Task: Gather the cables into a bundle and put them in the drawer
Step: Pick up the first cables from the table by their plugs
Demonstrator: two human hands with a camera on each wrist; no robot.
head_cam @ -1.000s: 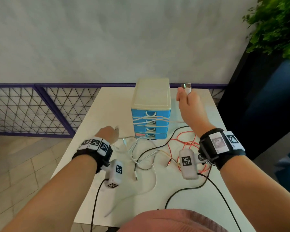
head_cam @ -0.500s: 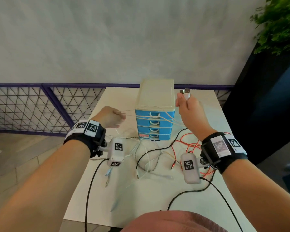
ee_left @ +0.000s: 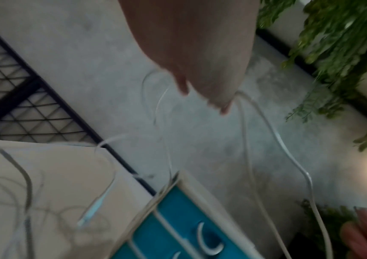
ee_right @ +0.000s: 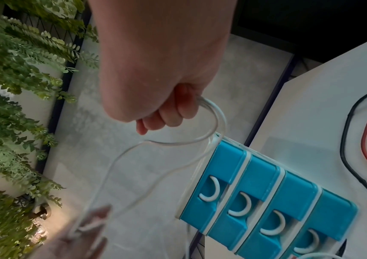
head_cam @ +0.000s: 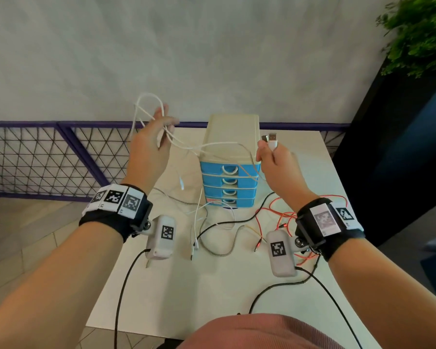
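Note:
My left hand (head_cam: pixel 156 132) is raised left of the drawer unit (head_cam: pixel 230 132) and holds loops of a white cable (head_cam: pixel 146 96) draped over its fingers. The cable runs across the unit's cream top to my right hand (head_cam: pixel 275 162), which grips the USB plug ends (head_cam: pixel 271 138) upright beside the unit. All blue drawers (head_cam: pixel 228 181) are closed. In the left wrist view the white cable (ee_left: pixel 288 149) hangs from the fingers (ee_left: pixel 220 103) above the drawer unit (ee_left: pixel 178 219). The right wrist view shows curled fingers (ee_right: pixel 155 121) around the white cable (ee_right: pixel 213 112) near the drawers (ee_right: pixel 266 192).
On the white table (head_cam: pixel 212 298) in front of the unit lie a black cable (head_cam: pixel 237 220), a red cable (head_cam: pixel 280 215) and a braided grey cable (head_cam: pixel 227 248). A purple mesh fence (head_cam: pixel 48 152) stands left, a plant (head_cam: pixel 418 34) and dark planter right.
My left hand rose from the table to above the drawer unit's height, lifting loops of the white cable. My right hand kept hold of the plugs and barely moved.

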